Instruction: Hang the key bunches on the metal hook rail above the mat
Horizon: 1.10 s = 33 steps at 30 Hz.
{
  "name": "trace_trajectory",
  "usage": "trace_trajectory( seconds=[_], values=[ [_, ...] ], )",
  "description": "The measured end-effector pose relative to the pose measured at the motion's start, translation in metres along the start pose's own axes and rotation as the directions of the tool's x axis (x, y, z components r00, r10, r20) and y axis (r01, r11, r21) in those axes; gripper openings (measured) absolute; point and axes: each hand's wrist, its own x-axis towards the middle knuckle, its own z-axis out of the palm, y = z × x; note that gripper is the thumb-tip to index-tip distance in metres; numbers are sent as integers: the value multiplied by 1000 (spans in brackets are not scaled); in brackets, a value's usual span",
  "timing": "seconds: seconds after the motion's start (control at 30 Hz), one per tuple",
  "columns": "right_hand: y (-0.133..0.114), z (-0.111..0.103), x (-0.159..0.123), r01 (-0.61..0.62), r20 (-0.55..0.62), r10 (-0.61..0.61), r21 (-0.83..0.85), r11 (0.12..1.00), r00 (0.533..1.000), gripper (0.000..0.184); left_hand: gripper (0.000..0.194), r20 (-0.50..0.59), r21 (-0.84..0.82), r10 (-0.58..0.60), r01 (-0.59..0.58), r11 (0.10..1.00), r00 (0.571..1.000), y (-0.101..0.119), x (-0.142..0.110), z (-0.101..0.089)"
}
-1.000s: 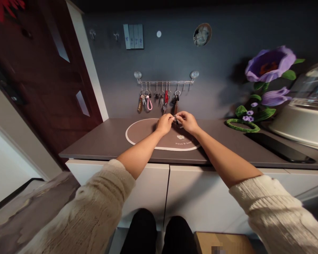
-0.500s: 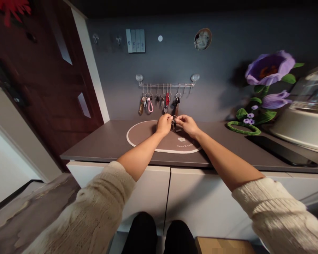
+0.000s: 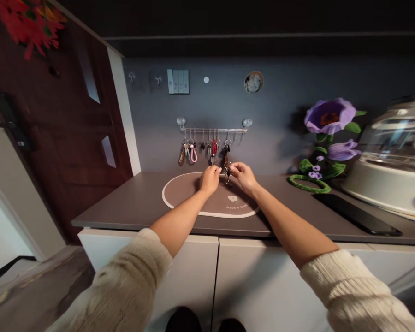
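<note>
1. The left hand (image 3: 209,180) is curled closed, fingertips toward the keys; what it pinches, if anything, is too small to tell.
2. The right hand (image 3: 244,177) pinches a metal key ring (image 3: 227,165) between thumb and fingers, with dark keys (image 3: 227,175) dangling below it.
3. The key ring sits between the hands, just beside the right fingertips and held above the tabletop (image 3: 124,210).
4. Directly under the hands lies an oval brown placemat (image 3: 181,196) with a cream border.
5. Ahead of the hands, a metal hook rail (image 3: 212,130) is fixed to the grey wall (image 3: 273,92) by suction cups. Bunches of keys hang from it, including a pink loop strap (image 3: 193,155) and a brown fob (image 3: 182,154).
6. Well right of the right hand, a black smartphone (image 3: 356,214) lies on the tabletop, near a white appliance with a clear lid (image 3: 383,182).
7. Farther ahead and right of the hands, a large purple flower ornament (image 3: 329,116) stands against the wall.
8. Cream knit sleeves (image 3: 114,286) cover both forearms back from the hands, above white cabinet doors (image 3: 180,281).
</note>
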Motion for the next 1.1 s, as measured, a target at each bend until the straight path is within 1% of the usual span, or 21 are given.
trace_trajectory(
  seconds=[0.2,0.37,0.57,0.73,0.93,1.1],
  values=[
    [-10,-7,12,-63,-43,71,149,987,997,31,25,92,84,54,-61,995,994,5,-5,1],
    [-23,-11,25,-118,-77,135,187,975,988,26,27,134,117,80,-96,988,988,4,-5,4],
    [-38,-16,43,-129,-127,162,235,963,979,14,26,143,119,90,-107,987,986,1,-4,8],
    [-44,-19,62,-136,-157,179,251,958,971,8,27,126,115,84,-99,988,988,1,-4,10],
    [-48,-17,77,-139,-158,185,263,955,970,15,27,109,122,68,-81,989,992,1,-4,11],
    [-51,-15,85,-170,-203,223,247,954,954,17,28,117,126,66,-81,989,991,1,-4,10]
  ],
)
